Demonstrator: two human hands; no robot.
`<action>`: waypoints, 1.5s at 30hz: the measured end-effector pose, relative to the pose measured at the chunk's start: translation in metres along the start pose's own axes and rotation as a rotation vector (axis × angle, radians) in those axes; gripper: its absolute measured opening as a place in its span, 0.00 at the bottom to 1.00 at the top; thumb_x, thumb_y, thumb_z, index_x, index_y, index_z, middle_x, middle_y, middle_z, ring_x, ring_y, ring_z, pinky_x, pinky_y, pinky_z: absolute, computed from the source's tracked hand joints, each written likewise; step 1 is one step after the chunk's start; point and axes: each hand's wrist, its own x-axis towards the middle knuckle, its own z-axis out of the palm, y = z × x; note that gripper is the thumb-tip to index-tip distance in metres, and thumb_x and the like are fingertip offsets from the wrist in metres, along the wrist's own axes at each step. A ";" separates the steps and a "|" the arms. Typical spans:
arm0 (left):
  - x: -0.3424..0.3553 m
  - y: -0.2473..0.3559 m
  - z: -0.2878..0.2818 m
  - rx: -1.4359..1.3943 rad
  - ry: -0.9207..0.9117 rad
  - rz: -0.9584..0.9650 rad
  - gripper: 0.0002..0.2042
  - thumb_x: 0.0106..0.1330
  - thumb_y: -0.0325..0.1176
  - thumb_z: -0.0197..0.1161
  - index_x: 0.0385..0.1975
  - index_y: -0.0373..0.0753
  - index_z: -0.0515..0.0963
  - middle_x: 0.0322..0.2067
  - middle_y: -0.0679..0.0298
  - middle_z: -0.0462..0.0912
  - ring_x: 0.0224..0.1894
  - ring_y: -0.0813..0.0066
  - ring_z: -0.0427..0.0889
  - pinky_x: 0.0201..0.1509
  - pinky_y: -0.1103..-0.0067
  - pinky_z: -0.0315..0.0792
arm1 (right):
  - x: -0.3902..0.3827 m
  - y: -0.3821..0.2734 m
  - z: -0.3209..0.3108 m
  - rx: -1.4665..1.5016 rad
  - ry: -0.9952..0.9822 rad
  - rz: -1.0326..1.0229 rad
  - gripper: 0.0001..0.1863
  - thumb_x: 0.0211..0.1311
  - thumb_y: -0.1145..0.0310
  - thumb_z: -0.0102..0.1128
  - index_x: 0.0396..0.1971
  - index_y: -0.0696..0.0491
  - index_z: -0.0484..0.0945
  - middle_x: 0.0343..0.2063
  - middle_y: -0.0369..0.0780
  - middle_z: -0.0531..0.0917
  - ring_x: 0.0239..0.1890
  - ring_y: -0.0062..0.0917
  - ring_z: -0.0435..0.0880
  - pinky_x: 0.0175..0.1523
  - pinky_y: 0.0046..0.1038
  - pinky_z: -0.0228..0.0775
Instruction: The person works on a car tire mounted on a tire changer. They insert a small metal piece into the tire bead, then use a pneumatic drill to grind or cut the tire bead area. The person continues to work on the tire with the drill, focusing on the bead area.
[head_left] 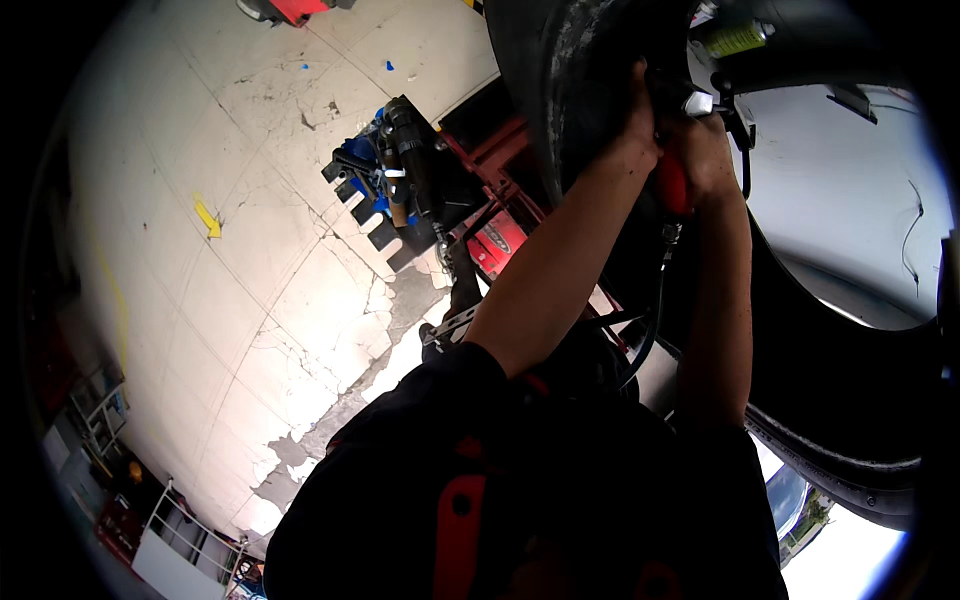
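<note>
A large black tire [840, 400] stands at the right, its curved wall rising in front of me. My right hand [704, 155] is wrapped round a red-bodied air tool [673, 185] with a bright metal part [698, 103] at its upper end. From the tool's lower end a fitting leads into a dark hose [655, 310] that curves down toward my body. Close beside the tool, my left hand [643, 130] reaches up against the dark rubber. One of its digits points upward; the others are hidden in shadow, so its grip does not show.
Left of my forearms, a dark notched tray [385, 235] holds tools and blue bits beside red equipment [495, 240]. A yellow arrow [207, 216] marks the cracked pale floor. A green can [738, 40] lies beyond the tire. A white-railed rack [190, 545] stands at lower left.
</note>
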 end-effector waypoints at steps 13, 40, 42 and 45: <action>0.019 -0.004 -0.004 0.070 -0.005 -0.024 0.32 0.57 0.69 0.39 0.30 0.44 0.75 0.22 0.68 0.75 0.14 0.79 0.67 0.09 0.83 0.51 | -0.003 -0.003 -0.004 0.080 -0.018 0.060 0.08 0.43 0.72 0.54 0.23 0.61 0.75 0.17 0.41 0.76 0.18 0.26 0.74 0.27 0.26 0.66; -0.012 0.003 0.004 0.072 -0.048 -0.032 0.33 0.58 0.69 0.35 0.30 0.43 0.75 0.23 0.67 0.77 0.15 0.81 0.68 0.09 0.83 0.51 | -0.006 0.001 -0.011 0.060 -0.070 0.006 0.09 0.42 0.72 0.54 0.25 0.61 0.75 0.19 0.41 0.77 0.19 0.26 0.74 0.27 0.26 0.65; -0.035 -0.004 0.011 0.010 -0.264 -0.022 0.35 0.58 0.69 0.33 0.31 0.41 0.75 0.25 0.64 0.78 0.21 0.78 0.74 0.11 0.80 0.62 | -0.041 -0.007 -0.019 0.124 -0.082 -0.035 0.08 0.42 0.74 0.52 0.25 0.60 0.74 0.18 0.39 0.75 0.18 0.23 0.73 0.26 0.24 0.65; -0.050 -0.041 0.022 -0.420 -0.509 -0.319 0.33 0.54 0.69 0.44 0.31 0.40 0.75 0.28 0.61 0.78 0.31 0.69 0.77 0.30 0.74 0.74 | -0.105 -0.024 -0.040 0.034 -0.015 -0.041 0.14 0.42 0.75 0.53 0.33 0.61 0.71 0.21 0.38 0.75 0.21 0.22 0.74 0.27 0.22 0.66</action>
